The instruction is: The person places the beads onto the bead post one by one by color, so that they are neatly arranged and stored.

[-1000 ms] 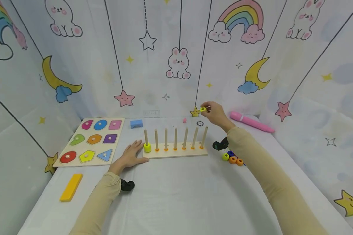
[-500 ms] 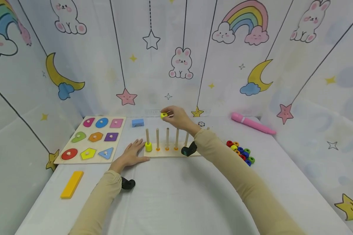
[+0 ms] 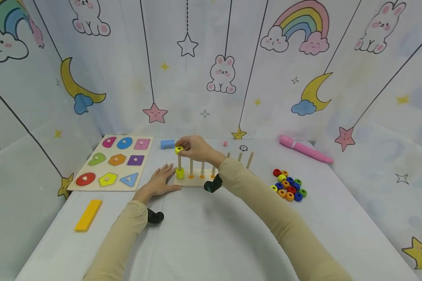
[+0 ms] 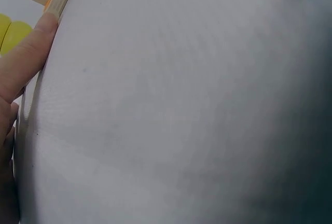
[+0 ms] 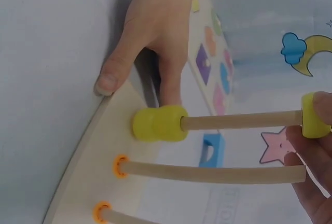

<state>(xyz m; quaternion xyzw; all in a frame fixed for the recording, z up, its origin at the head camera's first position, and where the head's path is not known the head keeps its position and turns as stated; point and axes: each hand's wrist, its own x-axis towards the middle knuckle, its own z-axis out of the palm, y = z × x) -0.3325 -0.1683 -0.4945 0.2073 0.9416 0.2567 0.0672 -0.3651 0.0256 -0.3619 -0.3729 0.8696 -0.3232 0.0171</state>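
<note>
A wooden peg board (image 3: 185,182) with a row of upright pegs lies at the middle of the table. Two yellow beads (image 5: 160,123) sit stacked at the foot of its leftmost peg (image 5: 241,121). My right hand (image 3: 198,149) pinches another yellow bead (image 5: 313,115) between thumb and fingers, right at the top of that peg. At the board's left end rests my left hand (image 3: 159,182), fingers spread and thumb along the front edge. Orange rings mark the feet of the neighbouring pegs. My right forearm covers part of the board in the head view.
Loose coloured beads (image 3: 291,189) lie in a cluster at the right. A shape puzzle board (image 3: 124,178) is at the left, with a yellow block (image 3: 88,216) in front. Behind are a blue block (image 3: 167,144) and a pink pen-like object (image 3: 306,150). Printed curtains enclose the table.
My right hand has carried the yellow bead leftward from behind the board's right end, then down to the top of the leftmost peg. My left hand has stayed at the board.
</note>
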